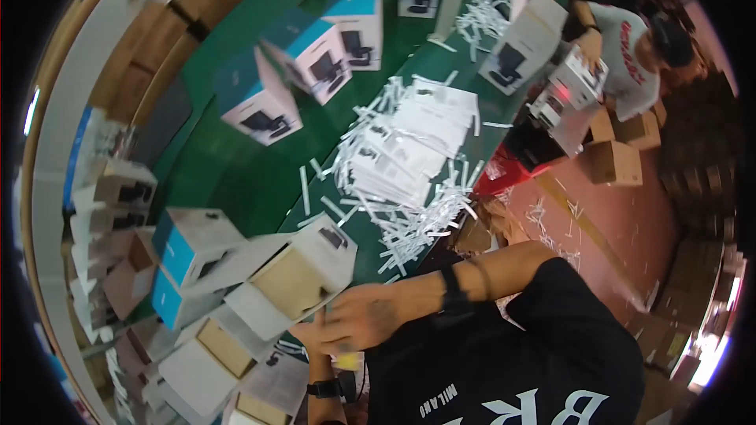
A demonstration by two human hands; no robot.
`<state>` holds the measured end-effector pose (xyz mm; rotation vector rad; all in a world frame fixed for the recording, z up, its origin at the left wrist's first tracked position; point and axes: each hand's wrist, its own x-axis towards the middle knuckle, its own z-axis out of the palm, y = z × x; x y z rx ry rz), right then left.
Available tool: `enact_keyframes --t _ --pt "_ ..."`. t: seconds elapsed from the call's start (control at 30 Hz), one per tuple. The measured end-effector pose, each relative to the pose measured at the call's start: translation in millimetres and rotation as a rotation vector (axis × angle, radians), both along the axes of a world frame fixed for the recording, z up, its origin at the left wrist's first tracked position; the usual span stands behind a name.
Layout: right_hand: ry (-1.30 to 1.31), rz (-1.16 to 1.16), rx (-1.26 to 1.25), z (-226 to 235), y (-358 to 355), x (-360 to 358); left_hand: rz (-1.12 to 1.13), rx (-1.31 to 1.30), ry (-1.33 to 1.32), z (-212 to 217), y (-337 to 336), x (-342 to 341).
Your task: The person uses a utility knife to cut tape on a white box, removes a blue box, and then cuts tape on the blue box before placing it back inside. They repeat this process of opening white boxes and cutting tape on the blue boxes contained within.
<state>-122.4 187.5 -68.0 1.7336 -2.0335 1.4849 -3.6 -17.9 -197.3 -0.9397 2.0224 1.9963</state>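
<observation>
Hands (358,319), two, at one open carton (295,279), perhaps five blue-white boxes (311,55) behind.

Low in the frame's centre, the right hand (358,316) lies curled over the left hand (309,336), right forearm reaching in from the right.

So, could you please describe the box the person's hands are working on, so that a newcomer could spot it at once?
Start at the long green table and follow it down to its near end, just in front of the person's black shirt. There the right hand rests against an open white box. Unlike the closed blue-and-white boxes further up, its flaps are spread wide, showing a brown cardboard inside.
</observation>
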Motion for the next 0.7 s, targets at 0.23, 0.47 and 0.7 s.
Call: enact_keyframes --t 0.23,0.47,0.7 --pt "-0.199 -0.974 0.47 -113 106 -103 0.137 -0.269 0.425 56 1 27" --pt "-0.083 -0.802 1.009 -194 144 -94 0.166 -0.181 0.247 77 -4 19" --pt "0.228 -0.964 0.802 -178 206 -112 0.157 -0.065 0.386 64 -6 44"
